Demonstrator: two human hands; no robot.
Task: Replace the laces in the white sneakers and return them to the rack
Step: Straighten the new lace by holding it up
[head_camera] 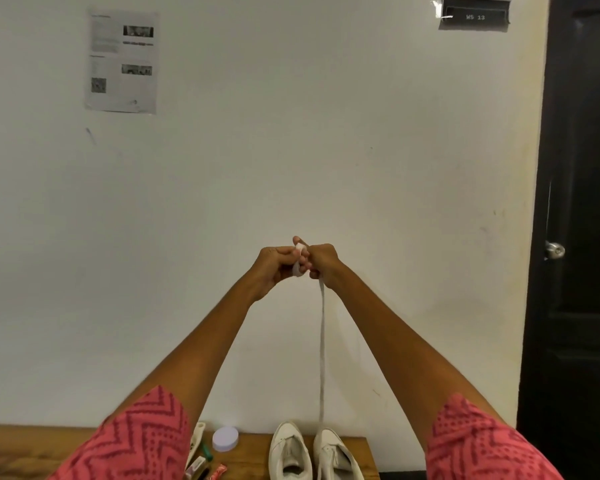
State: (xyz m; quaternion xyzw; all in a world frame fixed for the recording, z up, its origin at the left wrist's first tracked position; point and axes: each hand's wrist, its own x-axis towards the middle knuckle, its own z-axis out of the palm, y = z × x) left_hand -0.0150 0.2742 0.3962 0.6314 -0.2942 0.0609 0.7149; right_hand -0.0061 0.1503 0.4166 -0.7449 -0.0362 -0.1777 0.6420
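While winding lace [322,341] round left hand [274,263] fingers, right hand [321,259] pinching it. Both sneakers [290,452] unlaced; relacing, racking pending

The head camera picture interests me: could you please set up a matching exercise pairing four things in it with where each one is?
Things:
1. long white shoelace
2. pair of white sneakers
3. round pale lilac lid
4. printed paper sheet

Places:
A. stuck on the wall, upper left
B. side by side on the wooden table, toes toward the wall
C. pinched by the left hand and right hand, hanging down to a sneaker
D. on the table, left of the sneakers

Pairs: 1-C, 2-B, 3-D, 4-A
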